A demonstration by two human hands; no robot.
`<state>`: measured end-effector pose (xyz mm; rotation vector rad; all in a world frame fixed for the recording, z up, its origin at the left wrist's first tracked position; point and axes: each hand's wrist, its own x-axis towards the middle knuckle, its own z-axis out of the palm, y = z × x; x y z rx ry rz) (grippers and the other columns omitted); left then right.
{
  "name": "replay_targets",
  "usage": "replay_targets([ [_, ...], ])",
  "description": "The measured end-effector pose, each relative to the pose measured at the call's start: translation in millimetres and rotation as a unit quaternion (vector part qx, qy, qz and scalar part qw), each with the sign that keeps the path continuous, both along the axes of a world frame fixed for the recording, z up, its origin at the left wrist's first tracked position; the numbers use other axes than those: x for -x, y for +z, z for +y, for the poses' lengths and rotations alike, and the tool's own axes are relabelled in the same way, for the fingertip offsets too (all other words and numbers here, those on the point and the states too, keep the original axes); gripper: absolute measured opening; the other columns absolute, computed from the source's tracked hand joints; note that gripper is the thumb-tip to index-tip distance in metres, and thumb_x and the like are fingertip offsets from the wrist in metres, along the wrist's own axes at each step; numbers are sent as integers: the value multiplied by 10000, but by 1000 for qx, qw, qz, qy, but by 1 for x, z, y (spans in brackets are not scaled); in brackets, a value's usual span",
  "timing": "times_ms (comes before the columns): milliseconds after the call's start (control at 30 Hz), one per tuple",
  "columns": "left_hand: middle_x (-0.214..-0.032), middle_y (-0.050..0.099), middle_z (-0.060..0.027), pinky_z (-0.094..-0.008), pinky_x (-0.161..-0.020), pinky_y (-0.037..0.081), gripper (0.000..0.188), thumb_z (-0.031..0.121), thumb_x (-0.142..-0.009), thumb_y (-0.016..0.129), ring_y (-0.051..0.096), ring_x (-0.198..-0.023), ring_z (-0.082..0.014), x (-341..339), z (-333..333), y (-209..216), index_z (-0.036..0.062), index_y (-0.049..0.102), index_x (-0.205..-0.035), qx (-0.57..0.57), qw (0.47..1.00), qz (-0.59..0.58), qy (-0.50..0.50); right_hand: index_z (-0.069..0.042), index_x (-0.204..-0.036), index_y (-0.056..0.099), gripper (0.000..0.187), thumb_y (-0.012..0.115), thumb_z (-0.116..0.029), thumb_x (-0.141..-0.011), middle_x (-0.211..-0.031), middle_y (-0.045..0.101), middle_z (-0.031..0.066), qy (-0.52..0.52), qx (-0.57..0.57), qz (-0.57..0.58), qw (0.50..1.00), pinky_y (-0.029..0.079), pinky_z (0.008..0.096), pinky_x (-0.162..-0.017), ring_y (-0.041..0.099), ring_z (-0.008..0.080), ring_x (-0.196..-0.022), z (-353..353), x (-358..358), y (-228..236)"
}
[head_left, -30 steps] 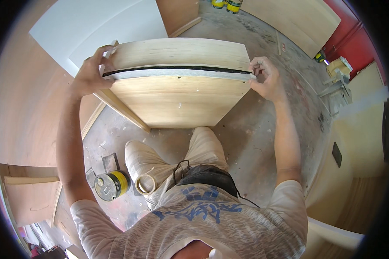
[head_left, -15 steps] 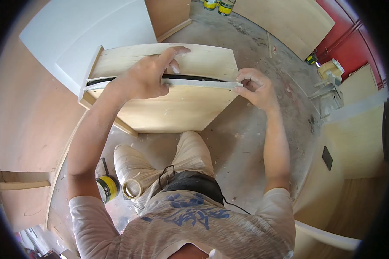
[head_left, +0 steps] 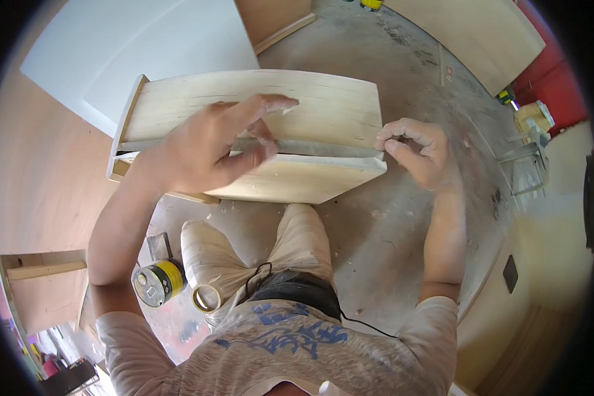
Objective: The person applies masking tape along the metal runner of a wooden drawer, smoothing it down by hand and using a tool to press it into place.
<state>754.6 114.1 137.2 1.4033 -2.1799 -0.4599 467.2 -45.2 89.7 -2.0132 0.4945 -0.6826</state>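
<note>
- Our left hand (head_left: 208, 144), thumb and fingers apart, hangs over the grey strip (head_left: 333, 150) along the wooden box (head_left: 310, 102).
- Our right hand (head_left: 421, 150) curls at the box's right corner (whether gripping, we cannot tell).

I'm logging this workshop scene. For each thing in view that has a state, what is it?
Left hand: open, over the wooden assembly
Right hand: fingers curled at the assembly's right end
Wooden assembly: surfaces look unpainted
Pale edging: partly hidden behind left hand
Black-and-yellow can: upright, lid on
Tape roll: in neither hand
</note>
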Motion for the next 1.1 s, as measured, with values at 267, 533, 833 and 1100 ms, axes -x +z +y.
replay_targets([
  [267,-762,661,-146,-374,-696,540,568,-22,-767,612,684,-778,-276,25,-42,7,37,436,-1304,-115,990,-43,66,-6,-777,642,54,655,2,-725,-637,639,100,109,98,149,978,489,275,-544,629,149,-574,-3,-53,35],
  [533,-780,652,-228,-452,-727,526,583,24,-766,620,665,-818,-377,22,-38,13,18,413,-1311,-75,987,-126,71,-9,-761,630,62,657,18,-712,-630,638,96,68,118,205,969,486,269,-547,632,130,-585,6,-56,42],
  [833,-824,699,-118,-366,-737,542,648,89,-712,691,688,-798,-277,-49,-2,30,19,434,-1303,-155,979,-95,95,-4,-770,599,86,632,43,-705,-662,589,28,24,69,239,968,439,222,-527,537,65,-581,13,-57,46],
  [1100,-829,706,-121,-344,-683,539,626,10,-668,661,691,-767,-247,-95,29,44,21,468,-1263,-213,951,-135,181,-12,-759,584,91,644,17,-696,-661,588,15,4,37,268,963,440,213,-545,541,54,-587,7,-57,44],
])
